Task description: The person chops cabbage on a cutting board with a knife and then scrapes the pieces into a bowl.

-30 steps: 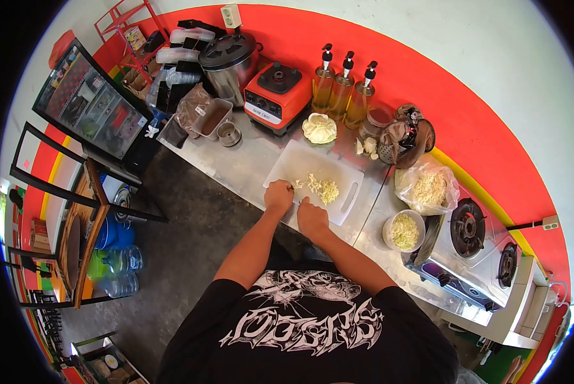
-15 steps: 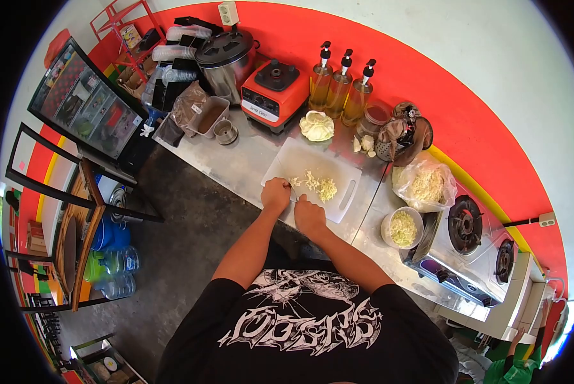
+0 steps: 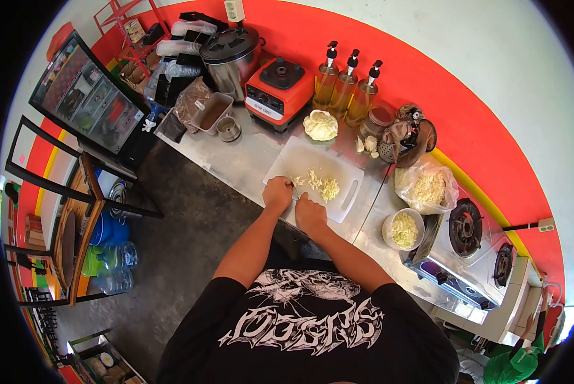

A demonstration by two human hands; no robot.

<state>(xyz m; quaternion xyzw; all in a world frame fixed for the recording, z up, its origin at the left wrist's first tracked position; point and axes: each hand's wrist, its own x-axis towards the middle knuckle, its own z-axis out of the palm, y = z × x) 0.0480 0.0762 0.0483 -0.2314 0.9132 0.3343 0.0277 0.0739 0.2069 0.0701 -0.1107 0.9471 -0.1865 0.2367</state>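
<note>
My left hand (image 3: 278, 192) is closed at the near left edge of the white cutting board (image 3: 344, 168); what its fingers hold is too small to make out. Close beside it, my right hand (image 3: 310, 212) is wrapped round the handle of a knife, whose thin blade (image 3: 296, 193) barely shows between the hands. Chopped pale cabbage (image 3: 328, 188) lies on the board beyond my hands. Behind the board sits a cut half cabbage (image 3: 320, 125). A round tub of chopped cabbage (image 3: 403, 230) stands to the right, near a plastic bag of shreds (image 3: 427, 187).
A red blender base (image 3: 280, 93), a steel pot (image 3: 230, 61) and oil bottles (image 3: 343, 88) line the wall. At right is a gas stove (image 3: 472, 256). A person in green (image 3: 517, 366) is at the lower right. A wooden table (image 3: 82, 224) stands at left.
The view has shifted slightly. Both hands remain close together at the board's near edge. The person at the lower right has changed arm position.
</note>
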